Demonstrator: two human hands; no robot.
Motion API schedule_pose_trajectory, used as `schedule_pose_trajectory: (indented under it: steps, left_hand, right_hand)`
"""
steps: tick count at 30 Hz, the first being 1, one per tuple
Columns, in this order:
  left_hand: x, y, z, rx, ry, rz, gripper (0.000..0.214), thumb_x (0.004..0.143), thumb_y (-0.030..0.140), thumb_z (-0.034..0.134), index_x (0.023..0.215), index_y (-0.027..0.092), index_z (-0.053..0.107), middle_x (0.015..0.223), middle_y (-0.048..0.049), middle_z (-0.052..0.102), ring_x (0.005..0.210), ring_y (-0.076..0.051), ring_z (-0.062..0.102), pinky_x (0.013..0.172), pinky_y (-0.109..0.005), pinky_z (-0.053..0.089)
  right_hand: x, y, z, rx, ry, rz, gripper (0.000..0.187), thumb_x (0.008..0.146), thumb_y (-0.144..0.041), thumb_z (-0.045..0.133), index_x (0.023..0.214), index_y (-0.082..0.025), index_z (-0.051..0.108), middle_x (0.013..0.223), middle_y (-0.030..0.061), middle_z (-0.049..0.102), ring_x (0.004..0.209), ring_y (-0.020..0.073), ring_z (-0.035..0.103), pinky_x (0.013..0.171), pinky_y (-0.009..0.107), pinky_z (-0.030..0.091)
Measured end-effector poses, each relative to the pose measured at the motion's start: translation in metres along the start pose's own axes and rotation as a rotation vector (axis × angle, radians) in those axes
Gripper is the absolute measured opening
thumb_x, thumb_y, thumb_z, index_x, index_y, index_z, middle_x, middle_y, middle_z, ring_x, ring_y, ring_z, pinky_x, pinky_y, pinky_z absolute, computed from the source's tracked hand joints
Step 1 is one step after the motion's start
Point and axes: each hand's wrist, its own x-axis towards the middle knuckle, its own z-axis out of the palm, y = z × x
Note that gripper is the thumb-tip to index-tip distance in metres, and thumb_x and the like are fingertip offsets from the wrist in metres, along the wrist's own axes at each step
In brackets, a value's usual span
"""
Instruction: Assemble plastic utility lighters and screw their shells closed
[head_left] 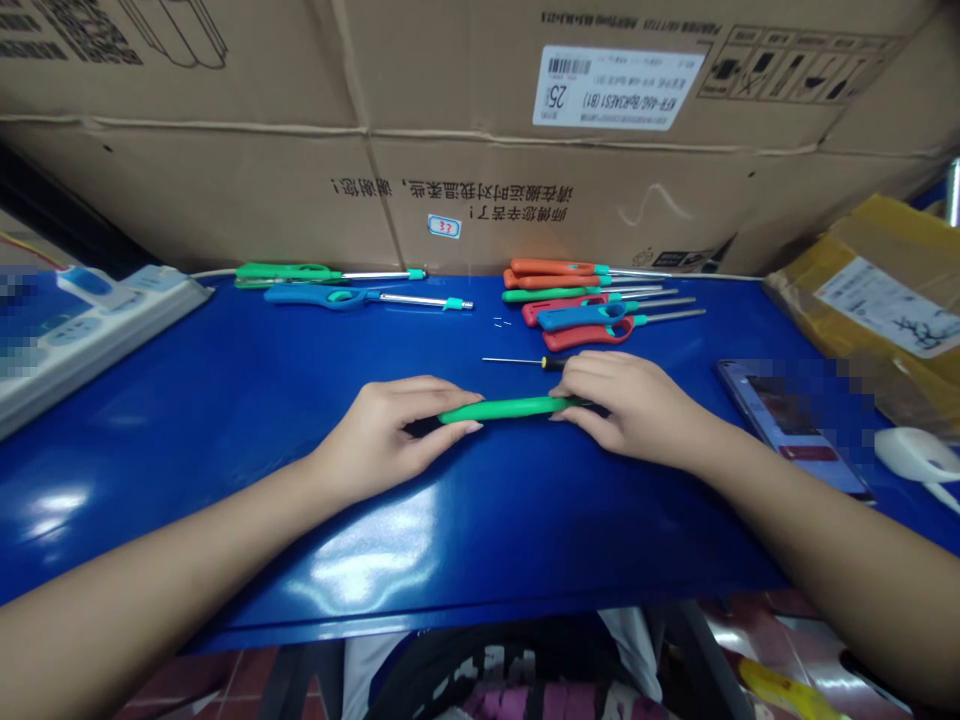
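Observation:
Between my two hands, just above the blue table, is a green long-reach lighter (510,409), its smooth handle level. My left hand (409,425) pinches its left end between thumb and fingers. The other end is gripped by my right hand (619,405), whose fingers hide that part. Right behind my right hand lies a screwdriver (517,361) with a thin shaft; its handle is partly covered by the fingers. A few tiny pale pins (502,322) rest on the table beyond it.
Several lighters in orange, green, red and blue (577,318) lie back right; a green lighter (289,272) and a blue lighter (322,297) lie back left. A power strip (97,320) stands left, a phone (795,430), a white spoon-shaped item (915,455) and a taped box (870,290) right. Cardboard (450,100) walls the back.

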Motion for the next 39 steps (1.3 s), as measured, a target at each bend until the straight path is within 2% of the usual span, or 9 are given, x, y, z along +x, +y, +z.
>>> schedule_pose_trajectory:
  steps: [6, 11, 15, 22, 25, 27, 29, 33, 39]
  left_hand:
    - [0.0, 0.008, 0.002, -0.059, 0.015, -0.172, 0.029, 0.09, 0.034, 0.077, 0.114, 0.017, 0.079, 0.106, -0.0042, 0.081, 0.09, -0.014, 0.076, 0.084, -0.019, 0.058]
    - [0.0, 0.017, 0.003, -0.168, 0.009, -0.263, 0.022, 0.091, 0.03, 0.073, 0.106, 0.017, 0.08, 0.093, -0.0025, 0.08, 0.074, -0.012, 0.073, 0.067, -0.019, 0.054]
    - [-0.001, 0.013, 0.006, -0.21, 0.017, -0.282, 0.029, 0.085, 0.029, 0.078, 0.111, 0.017, 0.079, 0.101, -0.0051, 0.078, 0.083, -0.015, 0.073, 0.074, -0.024, 0.056]
    - [-0.004, 0.002, 0.01, -0.237, -0.048, -0.321, 0.032, 0.085, 0.033, 0.079, 0.115, 0.019, 0.078, 0.109, -0.0064, 0.078, 0.096, -0.019, 0.074, 0.081, -0.027, 0.058]
    - [-0.004, 0.002, 0.009, -0.216, -0.043, -0.327, 0.031, 0.087, 0.032, 0.078, 0.115, 0.02, 0.077, 0.109, -0.006, 0.078, 0.096, -0.02, 0.074, 0.083, -0.029, 0.058]
    - [-0.004, 0.002, 0.009, -0.212, -0.042, -0.303, 0.029, 0.088, 0.031, 0.077, 0.115, 0.021, 0.077, 0.109, -0.0057, 0.078, 0.096, -0.02, 0.074, 0.085, -0.029, 0.058]
    - [-0.004, 0.002, 0.009, -0.209, -0.046, -0.271, 0.028, 0.089, 0.03, 0.076, 0.116, 0.021, 0.076, 0.11, -0.006, 0.077, 0.097, -0.02, 0.074, 0.086, -0.03, 0.058]
    - [-0.003, 0.006, 0.01, -0.194, -0.053, -0.239, 0.026, 0.09, 0.031, 0.076, 0.113, 0.02, 0.076, 0.108, -0.0064, 0.078, 0.095, -0.019, 0.073, 0.087, -0.03, 0.058]
    - [-0.002, 0.014, 0.007, -0.218, -0.035, -0.228, 0.016, 0.089, 0.03, 0.078, 0.1, 0.019, 0.079, 0.095, -0.005, 0.078, 0.083, -0.017, 0.072, 0.08, -0.026, 0.056]
  right_hand:
    - [-0.001, -0.008, -0.005, -0.094, 0.1, -0.071, 0.02, 0.101, -0.024, 0.055, 0.089, -0.016, 0.069, 0.082, 0.0072, 0.067, 0.08, 0.0224, 0.06, 0.073, 0.035, 0.046]
    - [0.0, -0.007, -0.005, 0.005, 0.119, -0.086, 0.01, 0.098, -0.025, 0.062, 0.098, -0.017, 0.068, 0.093, 0.0072, 0.072, 0.088, 0.0225, 0.064, 0.08, 0.035, 0.047]
    - [0.002, -0.003, 0.002, 0.076, 0.038, -0.005, 0.01, 0.094, -0.023, 0.066, 0.102, -0.019, 0.066, 0.097, 0.0052, 0.073, 0.093, 0.0228, 0.065, 0.084, 0.037, 0.046]
    - [0.001, -0.008, 0.002, 0.209, -0.094, 0.076, 0.025, 0.089, -0.016, 0.057, 0.113, -0.02, 0.065, 0.101, 0.006, 0.072, 0.094, 0.0229, 0.064, 0.09, 0.04, 0.044]
    - [0.0, -0.011, -0.003, 0.274, -0.14, 0.085, 0.022, 0.091, -0.019, 0.057, 0.112, -0.02, 0.065, 0.1, 0.006, 0.07, 0.094, 0.0228, 0.062, 0.092, 0.04, 0.044]
    - [0.001, -0.012, -0.006, 0.309, -0.176, 0.073, 0.017, 0.096, -0.023, 0.054, 0.109, -0.019, 0.066, 0.097, 0.0055, 0.069, 0.09, 0.0209, 0.061, 0.087, 0.038, 0.044]
    - [0.003, -0.01, -0.005, 0.32, -0.176, 0.051, 0.018, 0.102, -0.027, 0.05, 0.101, -0.019, 0.066, 0.089, 0.0045, 0.068, 0.083, 0.0189, 0.059, 0.081, 0.035, 0.044]
    - [0.006, -0.007, -0.002, 0.274, -0.064, -0.022, 0.032, 0.107, -0.029, 0.045, 0.083, -0.019, 0.064, 0.075, 0.0022, 0.064, 0.073, 0.0166, 0.054, 0.078, 0.033, 0.042]
    - [0.017, -0.022, -0.008, 0.145, -0.11, -0.104, 0.024, 0.104, -0.038, 0.055, 0.099, -0.018, 0.068, 0.09, 0.0042, 0.071, 0.085, 0.0187, 0.062, 0.082, 0.033, 0.041]
